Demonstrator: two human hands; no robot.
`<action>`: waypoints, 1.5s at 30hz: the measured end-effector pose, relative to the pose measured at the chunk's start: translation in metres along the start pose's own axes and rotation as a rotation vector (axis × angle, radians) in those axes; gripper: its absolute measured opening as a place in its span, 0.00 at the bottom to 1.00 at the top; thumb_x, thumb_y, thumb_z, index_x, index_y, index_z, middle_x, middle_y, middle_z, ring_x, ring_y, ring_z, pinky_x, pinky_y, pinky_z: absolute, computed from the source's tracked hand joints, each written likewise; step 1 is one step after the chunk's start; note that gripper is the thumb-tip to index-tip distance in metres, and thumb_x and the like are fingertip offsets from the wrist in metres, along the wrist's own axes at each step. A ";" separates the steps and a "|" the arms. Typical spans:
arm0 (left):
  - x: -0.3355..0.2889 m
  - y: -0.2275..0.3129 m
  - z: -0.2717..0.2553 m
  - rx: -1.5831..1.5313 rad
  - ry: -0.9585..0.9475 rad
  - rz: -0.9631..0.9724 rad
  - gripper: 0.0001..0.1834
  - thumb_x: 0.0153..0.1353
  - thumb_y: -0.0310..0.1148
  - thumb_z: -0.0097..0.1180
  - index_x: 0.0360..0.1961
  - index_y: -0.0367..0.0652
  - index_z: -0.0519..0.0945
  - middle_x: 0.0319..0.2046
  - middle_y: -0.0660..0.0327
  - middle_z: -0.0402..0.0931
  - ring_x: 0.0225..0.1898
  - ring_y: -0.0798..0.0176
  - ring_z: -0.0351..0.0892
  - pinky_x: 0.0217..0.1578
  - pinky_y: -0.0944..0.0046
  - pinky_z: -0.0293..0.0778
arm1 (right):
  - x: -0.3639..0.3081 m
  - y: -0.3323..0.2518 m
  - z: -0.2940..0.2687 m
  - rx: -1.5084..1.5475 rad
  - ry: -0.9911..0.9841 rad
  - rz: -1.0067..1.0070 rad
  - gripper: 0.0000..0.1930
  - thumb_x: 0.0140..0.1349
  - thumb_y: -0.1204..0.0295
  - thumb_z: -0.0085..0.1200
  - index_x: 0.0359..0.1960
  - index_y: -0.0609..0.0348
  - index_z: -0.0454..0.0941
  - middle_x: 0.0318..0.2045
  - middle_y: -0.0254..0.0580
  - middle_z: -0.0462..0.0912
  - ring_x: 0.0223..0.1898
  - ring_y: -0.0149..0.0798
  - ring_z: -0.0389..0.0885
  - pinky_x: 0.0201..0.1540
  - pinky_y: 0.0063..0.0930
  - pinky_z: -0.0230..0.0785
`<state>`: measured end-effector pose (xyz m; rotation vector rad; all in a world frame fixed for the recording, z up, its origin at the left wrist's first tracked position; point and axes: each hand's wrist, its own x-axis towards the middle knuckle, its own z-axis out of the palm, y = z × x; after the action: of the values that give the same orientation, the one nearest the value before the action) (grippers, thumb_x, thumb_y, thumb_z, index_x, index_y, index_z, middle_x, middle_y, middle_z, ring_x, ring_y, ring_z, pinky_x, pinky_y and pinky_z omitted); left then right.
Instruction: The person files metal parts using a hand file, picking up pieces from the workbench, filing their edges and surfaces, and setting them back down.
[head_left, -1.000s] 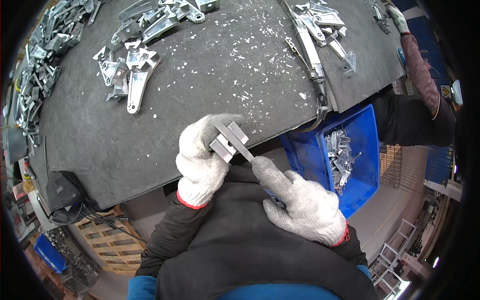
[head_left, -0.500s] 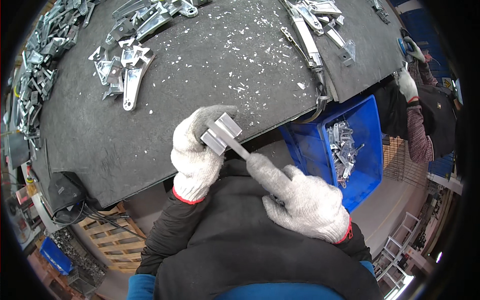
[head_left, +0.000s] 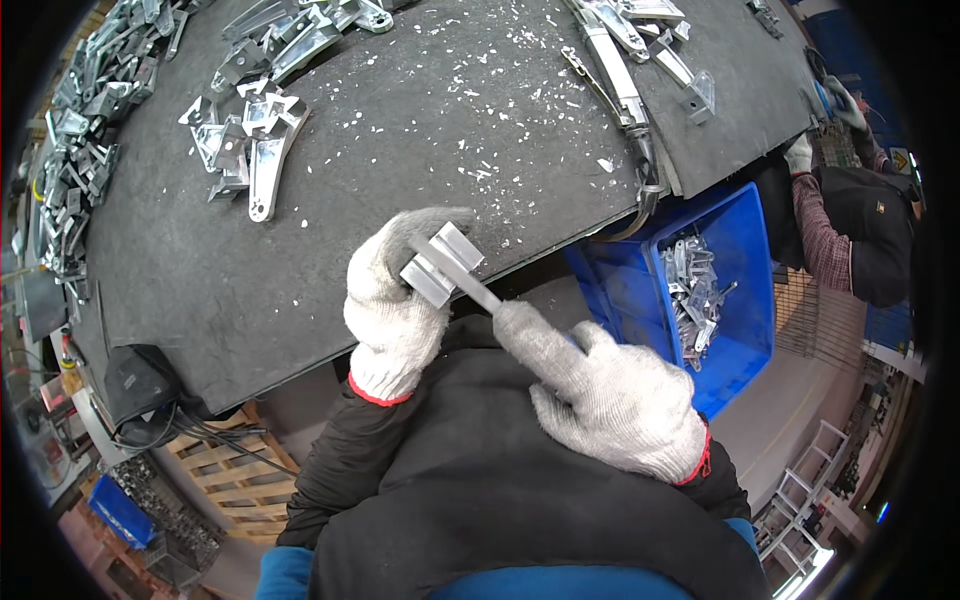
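Note:
In a white knit glove with greyed fingers, my left hand point(head_left: 392, 305) is closed round a small silvery metal part point(head_left: 428, 284) at the table's front edge. The part's blocky, channelled end faces up. A flat grey metal bar resembling a hand file point(head_left: 468, 283) lies slantwise across it. My right hand point(head_left: 615, 405), gloved alike, grips the near end of this file with the index finger stretched along it. The glove hides the file's handle.
Metal brackets point(head_left: 264, 165) lie on the dark table point(head_left: 330, 240), with a big heap point(head_left: 85, 140) at the far left. White shavings are scattered mid-table. A pneumatic-looking tool point(head_left: 612, 75) lies at right. The blue bin point(head_left: 745, 330) below holds more parts. A co-worker point(head_left: 865, 220) is at far right.
The co-worker's arms have shifted at the far right, and the whole view has moved slightly. My hands, the file and the metal part keep nearly the same places.

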<state>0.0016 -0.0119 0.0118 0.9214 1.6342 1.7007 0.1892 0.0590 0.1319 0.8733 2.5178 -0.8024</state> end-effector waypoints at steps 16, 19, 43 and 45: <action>-0.008 -0.007 -0.004 -0.328 -0.001 -0.010 0.16 0.63 0.23 0.60 0.52 0.30 0.83 0.48 0.53 0.85 0.49 0.62 0.85 0.50 0.64 0.81 | 0.020 0.045 0.004 0.946 -0.382 -0.265 0.45 0.60 0.73 0.63 0.79 0.64 0.54 0.72 0.53 0.70 0.72 0.45 0.70 0.74 0.35 0.58; -0.007 -0.002 -0.005 -0.119 0.002 -0.052 0.16 0.64 0.24 0.59 0.51 0.29 0.83 0.48 0.52 0.84 0.49 0.61 0.85 0.51 0.63 0.81 | 0.021 0.050 0.012 1.023 -0.360 -0.271 0.46 0.59 0.74 0.64 0.79 0.64 0.53 0.73 0.51 0.68 0.74 0.43 0.66 0.76 0.34 0.54; 0.008 0.001 0.006 0.207 0.016 -0.047 0.15 0.65 0.18 0.55 0.51 0.38 0.85 0.42 0.59 0.88 0.44 0.66 0.87 0.48 0.66 0.81 | 0.007 0.006 0.015 -0.310 0.284 0.030 0.35 0.58 0.71 0.61 0.68 0.22 0.74 0.28 0.44 0.74 0.18 0.49 0.80 0.21 0.47 0.74; 0.010 0.004 0.007 0.246 0.009 -0.041 0.16 0.65 0.17 0.55 0.51 0.39 0.85 0.42 0.60 0.88 0.44 0.66 0.87 0.47 0.67 0.81 | 0.008 0.007 0.017 -0.304 0.294 0.019 0.35 0.57 0.71 0.60 0.67 0.20 0.76 0.27 0.43 0.72 0.17 0.48 0.78 0.20 0.46 0.74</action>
<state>0.0016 -0.0004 0.0167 0.9886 1.8855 1.5009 0.1907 0.0564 0.1117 0.9636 2.7775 -0.2866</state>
